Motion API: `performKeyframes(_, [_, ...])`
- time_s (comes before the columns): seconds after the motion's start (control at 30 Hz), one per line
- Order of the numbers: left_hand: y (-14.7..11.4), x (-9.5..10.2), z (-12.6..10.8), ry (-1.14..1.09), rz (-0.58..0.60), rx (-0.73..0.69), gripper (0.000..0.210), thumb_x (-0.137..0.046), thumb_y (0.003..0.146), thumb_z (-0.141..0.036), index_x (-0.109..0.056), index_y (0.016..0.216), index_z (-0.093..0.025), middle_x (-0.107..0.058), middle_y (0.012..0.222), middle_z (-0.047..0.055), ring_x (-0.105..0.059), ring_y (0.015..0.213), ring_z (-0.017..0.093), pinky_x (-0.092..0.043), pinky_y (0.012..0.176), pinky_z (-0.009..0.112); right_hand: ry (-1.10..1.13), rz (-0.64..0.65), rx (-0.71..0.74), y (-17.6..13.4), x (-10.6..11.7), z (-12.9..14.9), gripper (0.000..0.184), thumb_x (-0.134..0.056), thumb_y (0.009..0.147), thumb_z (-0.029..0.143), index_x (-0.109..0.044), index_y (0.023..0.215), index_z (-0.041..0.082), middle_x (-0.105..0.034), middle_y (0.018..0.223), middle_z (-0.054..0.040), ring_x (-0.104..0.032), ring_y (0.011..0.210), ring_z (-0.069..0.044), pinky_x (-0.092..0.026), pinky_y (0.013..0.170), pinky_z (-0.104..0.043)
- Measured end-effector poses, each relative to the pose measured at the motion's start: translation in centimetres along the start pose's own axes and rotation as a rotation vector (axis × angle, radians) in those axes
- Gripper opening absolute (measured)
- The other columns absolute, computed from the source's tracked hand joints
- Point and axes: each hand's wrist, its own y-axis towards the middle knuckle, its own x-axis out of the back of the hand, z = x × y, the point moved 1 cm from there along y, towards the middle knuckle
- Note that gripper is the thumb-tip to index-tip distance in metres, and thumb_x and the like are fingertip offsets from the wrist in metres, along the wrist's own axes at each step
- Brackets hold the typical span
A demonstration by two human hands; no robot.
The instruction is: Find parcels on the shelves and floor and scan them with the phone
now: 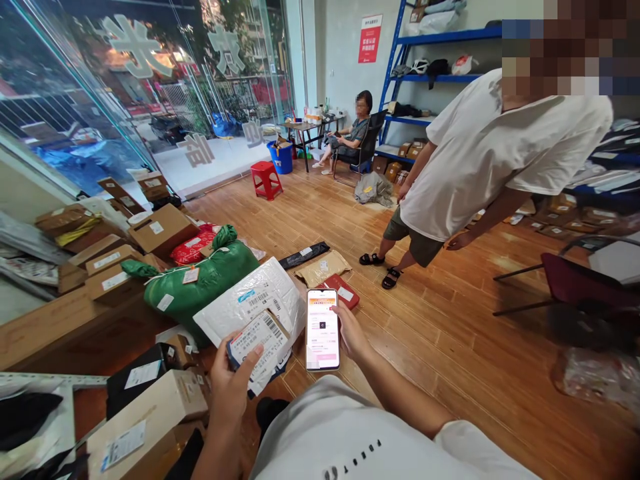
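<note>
My left hand (231, 373) is closed around a small parcel (257, 341) with a white barcode label, its thumb lying across the label. Behind that parcel shows a large white mailer bag (240, 303) with a blue mark and barcodes; whether the hand grips it too is hidden. My right hand (353, 333) holds a smartphone (323, 330) upright by its right edge, the screen lit with a pinkish page. Beyond the phone, a red parcel (343, 290), a tan padded envelope (324, 268) and a long black package (305, 255) lie on the wooden floor.
A green sack (210, 283) and several cardboard boxes (163, 227) crowd the left side. A person in a white shirt (475, 160) stands at the right; another sits in a black chair (367, 143). A red stool (267, 180), blue bin (281, 157) and blue shelves (450, 37) stand farther back.
</note>
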Motion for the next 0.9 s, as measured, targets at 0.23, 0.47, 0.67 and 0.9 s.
performKeyframes(0.23, [-0.1, 0.1, 0.1, -0.014, -0.016, 0.016, 0.058, -0.078, 0.063, -0.042, -0.059, 0.112, -0.02, -0.068, 0.101, 0.006, -0.065, 0.087, 0.022, -0.055, 0.071, 0.03, -0.025, 0.008, 0.015, -0.4, -0.1, 0.1, 0.026, -0.067, 0.072, 0.038, -0.061, 0.093, 0.023, -0.073, 0.088, 0.0, -0.064, 0.079, -0.021, -0.048, 0.07, -0.03])
performKeyframes(0.47, [-0.5, 0.0, -0.1, -0.044, -0.038, 0.025, 0.062, -0.081, 0.058, -0.043, -0.061, 0.111, -0.019, -0.069, 0.096, 0.006, -0.065, 0.081, 0.021, -0.054, 0.069, 0.03, -0.013, -0.006, -0.016, -0.4, 0.0, -0.1, 0.032, -0.071, 0.067, 0.04, -0.061, 0.093, 0.022, -0.074, 0.083, 0.0003, -0.066, 0.077, -0.02, -0.05, 0.068, -0.03])
performKeyframes(0.67, [-0.6, 0.0, 0.0, -0.07, -0.027, 0.02, 0.06, -0.081, 0.058, -0.041, -0.061, 0.11, -0.02, -0.069, 0.097, 0.005, -0.065, 0.082, 0.022, -0.054, 0.07, 0.03, -0.008, -0.119, -0.159, 1.0, 1.2, -1.6, 0.036, -0.074, 0.066, 0.044, -0.061, 0.088, 0.019, -0.071, 0.068, -0.0003, -0.065, 0.06, -0.017, -0.05, 0.058, -0.029])
performKeyframes(0.9, [-0.8, 0.2, 0.3, -0.082, -0.013, 0.021, 0.06, -0.082, 0.058, -0.039, -0.061, 0.111, -0.019, -0.069, 0.099, 0.006, -0.065, 0.084, 0.022, -0.054, 0.074, 0.031, 0.028, -0.17, -0.311, 2.6, 2.7, -3.5, 0.041, -0.074, 0.067, 0.054, -0.059, 0.081, 0.018, -0.068, 0.058, -0.0008, -0.063, 0.054, -0.018, -0.051, 0.056, -0.031])
